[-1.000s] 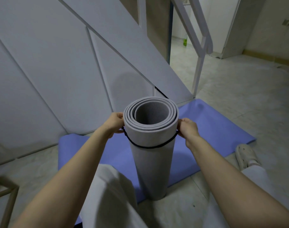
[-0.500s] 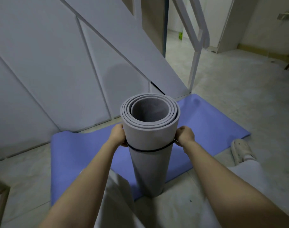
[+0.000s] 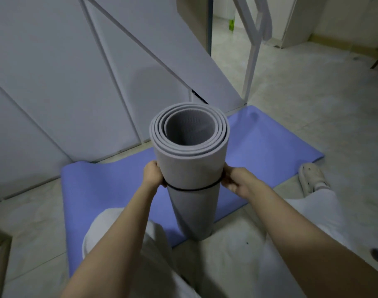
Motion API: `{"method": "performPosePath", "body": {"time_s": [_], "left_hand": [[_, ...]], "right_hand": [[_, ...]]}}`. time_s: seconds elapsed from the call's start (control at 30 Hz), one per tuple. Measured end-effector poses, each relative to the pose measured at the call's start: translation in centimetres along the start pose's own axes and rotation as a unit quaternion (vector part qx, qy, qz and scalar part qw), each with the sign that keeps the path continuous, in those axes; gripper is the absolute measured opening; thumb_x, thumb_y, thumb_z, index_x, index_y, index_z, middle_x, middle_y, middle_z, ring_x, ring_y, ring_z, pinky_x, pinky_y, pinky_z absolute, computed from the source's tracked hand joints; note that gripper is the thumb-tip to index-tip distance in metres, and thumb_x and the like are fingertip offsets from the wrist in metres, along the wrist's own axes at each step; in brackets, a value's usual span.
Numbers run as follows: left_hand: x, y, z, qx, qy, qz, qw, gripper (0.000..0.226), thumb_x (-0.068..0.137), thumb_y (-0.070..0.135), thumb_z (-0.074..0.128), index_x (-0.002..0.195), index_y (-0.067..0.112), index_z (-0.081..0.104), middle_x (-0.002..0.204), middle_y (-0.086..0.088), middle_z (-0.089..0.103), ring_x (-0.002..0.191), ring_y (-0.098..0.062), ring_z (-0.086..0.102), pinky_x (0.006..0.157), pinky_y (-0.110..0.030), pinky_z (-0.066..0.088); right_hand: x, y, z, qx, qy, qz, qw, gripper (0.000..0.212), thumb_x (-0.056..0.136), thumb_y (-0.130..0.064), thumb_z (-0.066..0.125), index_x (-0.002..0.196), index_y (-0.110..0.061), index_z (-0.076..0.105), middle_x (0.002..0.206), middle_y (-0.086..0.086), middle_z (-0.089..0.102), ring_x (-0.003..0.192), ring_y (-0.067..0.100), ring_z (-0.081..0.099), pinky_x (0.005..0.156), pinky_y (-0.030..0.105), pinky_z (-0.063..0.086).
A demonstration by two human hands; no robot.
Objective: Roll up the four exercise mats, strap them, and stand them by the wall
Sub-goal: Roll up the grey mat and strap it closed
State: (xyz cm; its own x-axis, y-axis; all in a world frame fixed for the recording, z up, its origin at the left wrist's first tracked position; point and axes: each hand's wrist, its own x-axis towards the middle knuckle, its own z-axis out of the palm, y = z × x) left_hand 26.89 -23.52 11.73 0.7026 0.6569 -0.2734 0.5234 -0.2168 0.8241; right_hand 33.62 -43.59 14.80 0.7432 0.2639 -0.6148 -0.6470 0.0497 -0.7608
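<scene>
Grey rolled mat (image 3: 191, 175) upright on floor. Left hand (image 3: 153, 174) and right hand (image 3: 235, 179) pinch black strap (image 3: 191, 189) at opposite sides. Blue mat (image 3: 110, 190) flat behind.

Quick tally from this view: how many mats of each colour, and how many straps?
grey rolled mat: 1, standing upright on the floor
blue mat: 1, lying flat and unrolled
black strap: 1, around the grey rolled mat, gripped by the left hand and the right hand
Total: 3
</scene>
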Motion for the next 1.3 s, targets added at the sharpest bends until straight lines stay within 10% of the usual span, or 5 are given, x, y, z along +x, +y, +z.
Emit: {"method": "performPosePath", "body": {"time_s": [0.17, 0.33, 0.87, 1.03, 1.3], "left_hand": [[1.4, 0.3, 3.6, -0.119, 0.081, -0.070, 0.987, 0.039, 0.095, 0.011, 0.034, 0.056, 0.010, 0.034, 0.062, -0.015, 0.041, 0.066, -0.029, 0.043, 0.068, -0.049, 0.046], [-1.7, 2.2, 6.3, -0.205, 0.092, -0.087, 0.971, 0.027, 0.102, 0.019, 0.025, 0.096, 0.000, 0.043, 0.081, -0.013, 0.048, 0.059, -0.026, 0.050, 0.073, -0.046, 0.054], [-1.7, 0.6, 5.1, -0.181, 0.049, -0.084, 0.979, 0.037, 0.099, 0.006, 0.034, 0.070, 0.027, 0.027, 0.085, -0.012, 0.051, 0.087, -0.027, 0.052, 0.089, -0.046, 0.047], [-1.5, 0.3, 5.3, -0.181, 0.046, -0.107, 0.977, 0.035, 0.100, 0.008, 0.023, 0.068, 0.020, 0.022, 0.061, -0.001, 0.039, 0.060, -0.016, 0.030, 0.055, -0.027, 0.038], [-1.7, -1.2, 4.5, -0.149, -0.025, -0.097, 0.984, 0.020, 0.092, 0.005, 0.027, 0.076, 0.013, 0.035, 0.084, -0.012, 0.043, 0.077, -0.024, 0.041, 0.063, -0.033, 0.039]], "right_hand": [[-0.7, -1.2, 1.4, 0.121, -0.002, -0.014, 0.993, 0.012, 0.096, -0.008, 0.052, 0.096, 0.001, 0.060, 0.091, 0.009, 0.058, 0.068, 0.010, 0.053, 0.086, 0.025, 0.046], [0.2, -1.0, 1.8, 0.114, 0.077, -0.059, 0.989, 0.024, 0.096, -0.022, 0.056, 0.086, 0.000, 0.055, 0.077, 0.007, 0.054, 0.071, 0.014, 0.056, 0.072, 0.024, 0.050], [3.3, 1.7, 0.7, -0.091, 0.054, -0.013, 0.994, 0.030, 0.101, -0.011, 0.038, 0.072, -0.009, 0.045, 0.068, 0.006, 0.047, 0.057, 0.012, 0.046, 0.041, 0.015, 0.046], [4.2, 2.3, 0.3, -0.089, 0.038, 0.029, 0.995, 0.030, 0.102, -0.014, 0.039, 0.073, -0.008, 0.045, 0.071, 0.005, 0.046, 0.059, 0.012, 0.046, 0.035, 0.012, 0.043], [4.6, 3.2, 0.4, -0.130, 0.041, 0.033, 0.990, 0.030, 0.102, -0.014, 0.038, 0.073, -0.009, 0.044, 0.070, 0.005, 0.045, 0.057, 0.011, 0.045, 0.037, 0.013, 0.043]]}}
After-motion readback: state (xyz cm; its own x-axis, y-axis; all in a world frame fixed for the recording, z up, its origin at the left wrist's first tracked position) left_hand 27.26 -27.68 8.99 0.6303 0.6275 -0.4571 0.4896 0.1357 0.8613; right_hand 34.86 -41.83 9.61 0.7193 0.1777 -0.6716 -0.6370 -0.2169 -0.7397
